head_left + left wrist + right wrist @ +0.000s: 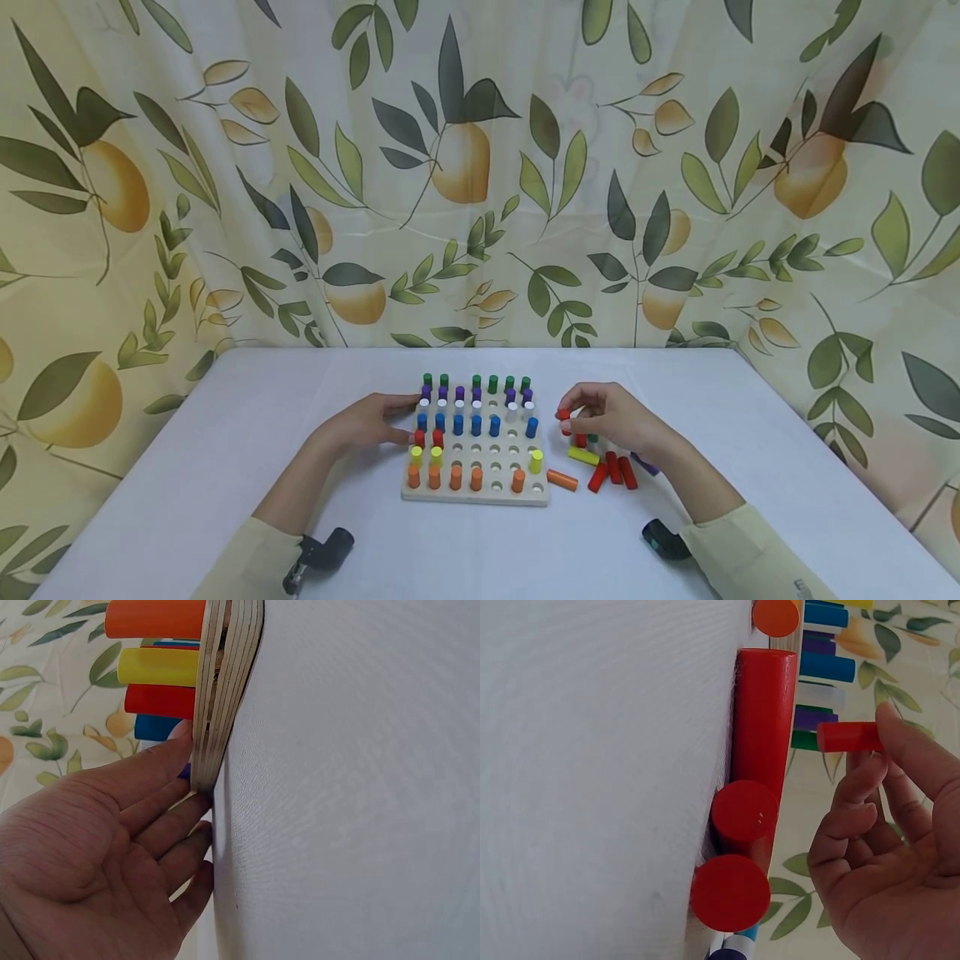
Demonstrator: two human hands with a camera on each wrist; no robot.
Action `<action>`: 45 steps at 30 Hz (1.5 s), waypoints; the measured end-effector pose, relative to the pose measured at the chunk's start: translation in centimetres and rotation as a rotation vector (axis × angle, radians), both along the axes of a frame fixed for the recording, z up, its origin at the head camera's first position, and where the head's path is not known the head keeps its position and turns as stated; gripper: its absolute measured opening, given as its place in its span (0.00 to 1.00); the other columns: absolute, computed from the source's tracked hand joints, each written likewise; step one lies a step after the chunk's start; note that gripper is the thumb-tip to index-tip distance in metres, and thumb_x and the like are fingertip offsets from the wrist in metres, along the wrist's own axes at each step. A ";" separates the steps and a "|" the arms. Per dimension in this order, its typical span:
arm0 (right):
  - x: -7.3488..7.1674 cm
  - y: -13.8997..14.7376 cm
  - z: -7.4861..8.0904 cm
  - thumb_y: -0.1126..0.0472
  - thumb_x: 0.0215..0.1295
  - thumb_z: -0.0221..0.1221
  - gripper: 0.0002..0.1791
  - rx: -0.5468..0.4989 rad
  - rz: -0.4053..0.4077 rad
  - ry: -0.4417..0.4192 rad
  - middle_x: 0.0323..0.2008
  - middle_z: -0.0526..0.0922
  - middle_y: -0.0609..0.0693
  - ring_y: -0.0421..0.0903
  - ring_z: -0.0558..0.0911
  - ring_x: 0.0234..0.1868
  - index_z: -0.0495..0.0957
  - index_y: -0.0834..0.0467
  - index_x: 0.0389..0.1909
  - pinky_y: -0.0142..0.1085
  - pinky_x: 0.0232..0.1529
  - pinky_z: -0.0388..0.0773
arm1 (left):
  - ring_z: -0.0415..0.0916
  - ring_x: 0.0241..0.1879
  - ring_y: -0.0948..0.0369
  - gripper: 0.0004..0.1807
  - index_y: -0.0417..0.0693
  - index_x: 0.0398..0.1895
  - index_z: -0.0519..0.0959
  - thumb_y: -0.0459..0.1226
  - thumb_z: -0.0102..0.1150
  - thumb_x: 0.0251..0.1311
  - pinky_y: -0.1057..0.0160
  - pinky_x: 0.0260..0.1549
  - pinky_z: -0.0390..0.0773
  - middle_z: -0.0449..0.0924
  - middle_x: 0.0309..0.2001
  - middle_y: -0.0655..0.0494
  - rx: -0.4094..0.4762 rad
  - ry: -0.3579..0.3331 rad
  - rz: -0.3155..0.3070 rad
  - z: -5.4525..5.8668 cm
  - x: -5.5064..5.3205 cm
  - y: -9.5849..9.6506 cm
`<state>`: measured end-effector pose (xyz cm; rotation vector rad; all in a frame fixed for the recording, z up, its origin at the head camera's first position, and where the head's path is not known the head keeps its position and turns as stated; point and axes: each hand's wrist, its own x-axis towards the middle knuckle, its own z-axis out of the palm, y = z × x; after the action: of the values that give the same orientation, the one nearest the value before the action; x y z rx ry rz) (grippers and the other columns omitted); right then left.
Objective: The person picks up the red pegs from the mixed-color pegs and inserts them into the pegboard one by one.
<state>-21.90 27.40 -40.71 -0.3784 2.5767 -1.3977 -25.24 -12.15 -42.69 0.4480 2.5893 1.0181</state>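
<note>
A wooden pegboard [475, 497] lies on the table with upright pegs in coloured rows: green at the back, then purple, white, blue, red, yellow and orange. Bare holes show in the red, yellow and orange rows. My left hand [366, 421] rests along the board's left side; in the left wrist view its thumb and extended fingers touch the layered edge [225, 697]. Right of the board, my right hand [621, 417] pinches a red peg [847, 737] between thumb and fingertips, raised above the loose pegs. The red row holds two pegs [438, 438] at its left end.
Loose red pegs [615, 468] lie right of the board, beside a yellow peg [583, 456] and a partly covered purple peg [647, 464]. An orange peg [562, 480] lies by the board's front right corner. A fruit-patterned curtain [480, 250] hangs behind the table.
</note>
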 end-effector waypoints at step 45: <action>1.3 -2.1 1.8 0.60 0.66 0.70 0.14 -0.007 -0.066 0.060 0.42 0.86 0.51 0.52 0.84 0.42 0.84 0.59 0.50 0.47 0.44 0.86 | 0.57 0.76 0.42 0.39 0.48 0.75 0.71 0.37 0.74 0.60 0.36 0.69 0.62 0.69 0.74 0.48 0.000 0.002 -0.013 0.3 0.2 0.0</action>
<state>-20.61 25.31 -38.89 -0.3444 2.6565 -1.4384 -25.03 -12.12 -42.44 0.4659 2.5848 1.0145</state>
